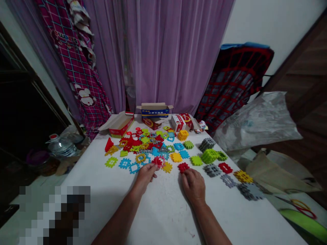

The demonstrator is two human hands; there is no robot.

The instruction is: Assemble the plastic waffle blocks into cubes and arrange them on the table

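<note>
My left hand pinches a red tile at the front of a loose heap of coloured interlocking plastic tiles. To the right, the fingers of my right hand are curled against another red tile on the white table. A yellow tile lies between the hands. Right of them are a green tile, a grey stack, a green stack and a red piece. Blue tiles lie left of my left hand.
Opened boxes stand at the table's back: a red one, a blue one and a white-and-red one. Yellow and grey stacks sit near the right edge. A water bottle is left of the table.
</note>
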